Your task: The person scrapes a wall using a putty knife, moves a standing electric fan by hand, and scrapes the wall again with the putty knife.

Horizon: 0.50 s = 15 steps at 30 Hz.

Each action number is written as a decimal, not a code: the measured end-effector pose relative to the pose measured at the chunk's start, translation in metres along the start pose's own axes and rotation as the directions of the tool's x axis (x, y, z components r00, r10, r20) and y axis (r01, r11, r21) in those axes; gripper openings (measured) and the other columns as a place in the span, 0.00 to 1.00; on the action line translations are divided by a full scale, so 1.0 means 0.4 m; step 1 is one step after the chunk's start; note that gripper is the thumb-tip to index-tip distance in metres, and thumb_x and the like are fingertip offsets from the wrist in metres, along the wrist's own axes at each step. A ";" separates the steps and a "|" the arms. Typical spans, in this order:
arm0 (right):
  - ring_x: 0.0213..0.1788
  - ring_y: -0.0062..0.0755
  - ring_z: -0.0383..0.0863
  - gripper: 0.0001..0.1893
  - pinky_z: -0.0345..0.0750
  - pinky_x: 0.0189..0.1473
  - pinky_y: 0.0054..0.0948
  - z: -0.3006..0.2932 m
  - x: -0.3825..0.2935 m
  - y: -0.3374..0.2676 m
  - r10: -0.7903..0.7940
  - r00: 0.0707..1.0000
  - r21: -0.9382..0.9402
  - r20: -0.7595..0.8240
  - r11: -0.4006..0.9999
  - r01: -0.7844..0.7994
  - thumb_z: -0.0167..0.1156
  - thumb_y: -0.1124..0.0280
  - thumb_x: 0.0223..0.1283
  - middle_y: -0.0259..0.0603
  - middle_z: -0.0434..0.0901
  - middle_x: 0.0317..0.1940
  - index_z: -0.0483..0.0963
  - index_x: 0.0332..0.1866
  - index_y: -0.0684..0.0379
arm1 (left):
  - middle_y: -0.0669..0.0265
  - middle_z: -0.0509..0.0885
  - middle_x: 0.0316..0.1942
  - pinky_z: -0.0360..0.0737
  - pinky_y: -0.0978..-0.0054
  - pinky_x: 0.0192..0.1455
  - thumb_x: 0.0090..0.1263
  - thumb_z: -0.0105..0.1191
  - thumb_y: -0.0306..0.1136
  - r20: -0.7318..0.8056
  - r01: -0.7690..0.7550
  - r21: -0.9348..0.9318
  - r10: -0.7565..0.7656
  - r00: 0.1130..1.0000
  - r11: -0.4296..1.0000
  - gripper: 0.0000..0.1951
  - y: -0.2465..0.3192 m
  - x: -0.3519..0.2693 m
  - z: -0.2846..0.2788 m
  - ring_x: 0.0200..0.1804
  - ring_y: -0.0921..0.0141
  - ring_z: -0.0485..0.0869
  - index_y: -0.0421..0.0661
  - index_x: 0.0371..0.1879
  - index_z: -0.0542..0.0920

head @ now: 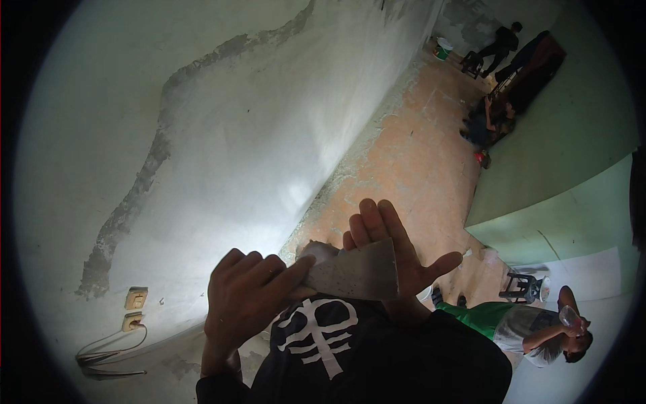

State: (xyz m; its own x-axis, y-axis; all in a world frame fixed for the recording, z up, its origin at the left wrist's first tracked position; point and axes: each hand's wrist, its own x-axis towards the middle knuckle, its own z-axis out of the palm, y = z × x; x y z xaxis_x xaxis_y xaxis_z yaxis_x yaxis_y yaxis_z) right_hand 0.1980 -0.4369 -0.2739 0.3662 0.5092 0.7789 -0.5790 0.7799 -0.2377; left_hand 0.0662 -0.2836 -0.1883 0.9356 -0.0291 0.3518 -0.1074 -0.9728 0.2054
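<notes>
My left hand (247,293), its back towards the camera, is closed around the handle end of a wide metal putty knife (356,272). The handle is mostly hidden by the fingers. The blade points to the right and overlaps the palm of my right hand (411,265); whether it touches the skin I cannot tell. My right hand is open, palm up, its thumb spread to the right and its fingers slightly bent. A pale rounded thing shows partly behind the blade, too covered to name.
On the left stands a wall (242,136) with a rough patched band, a switch (137,298), a socket (132,321) and loose cables (96,359). A person (525,328) drinks beside a stool (520,288) at right. Other people (492,121), a stool (472,64) and a bucket (442,49) are farther off.
</notes>
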 end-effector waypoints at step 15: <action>0.76 0.56 0.27 0.56 0.30 0.74 0.48 0.036 0.030 -0.028 -0.137 0.964 -0.090 -0.226 0.989 0.119 0.46 0.27 0.54 0.43 0.15 0.73 0.20 0.73 0.45 | 0.77 0.73 0.17 0.63 0.76 0.26 0.55 0.57 0.52 0.034 0.015 0.027 -0.016 0.999 1.000 0.19 0.027 -0.001 0.011 0.20 0.78 0.69 0.53 0.38 0.86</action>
State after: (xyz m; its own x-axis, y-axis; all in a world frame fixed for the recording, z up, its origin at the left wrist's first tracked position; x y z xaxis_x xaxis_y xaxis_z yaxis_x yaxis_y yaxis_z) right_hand 0.1983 -0.4448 -0.2536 0.5972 0.4666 0.6524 -0.4631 0.8647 -0.1946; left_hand 0.0662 -0.2953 -0.1901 0.9482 -0.0210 0.3169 -0.0840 -0.9789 0.1862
